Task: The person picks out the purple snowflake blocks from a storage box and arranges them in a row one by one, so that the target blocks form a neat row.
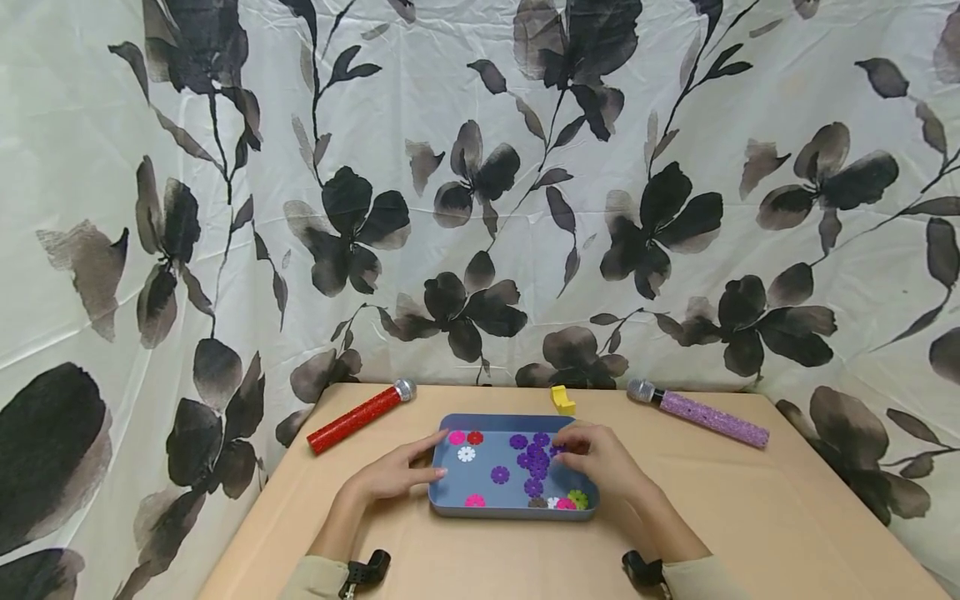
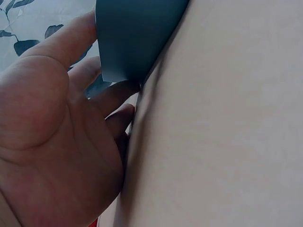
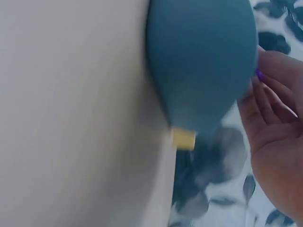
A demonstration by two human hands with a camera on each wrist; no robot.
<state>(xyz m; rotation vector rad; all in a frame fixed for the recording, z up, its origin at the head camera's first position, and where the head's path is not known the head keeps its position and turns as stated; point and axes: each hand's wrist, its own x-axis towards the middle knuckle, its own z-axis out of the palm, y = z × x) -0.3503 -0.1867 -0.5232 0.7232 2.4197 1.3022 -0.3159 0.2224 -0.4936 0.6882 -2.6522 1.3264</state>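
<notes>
A blue-grey tray (image 1: 483,512) holds small flower-shaped pieces. My left hand (image 1: 397,469) rests against its left side, thumb and forefinger spread along the rim, the other fingers low by the outer wall in the left wrist view. Over the tray's right end, my right hand (image 1: 602,457) pinches a purple flower piece (image 3: 259,74) between thumb and fingers; only a sliver of it shows. Several purple flower pieces (image 1: 537,458) cluster just left of these fingertips. A lone purple one (image 1: 500,475) lies nearer the tray's middle.
Pink (image 1: 457,437), red (image 1: 475,437) and white (image 1: 466,454) flowers lie at the tray's upper left; more colours line its near edge. Behind the tray stands a yellow block (image 1: 562,401). A red microphone (image 1: 360,417) lies left, a purple microphone (image 1: 701,414) right.
</notes>
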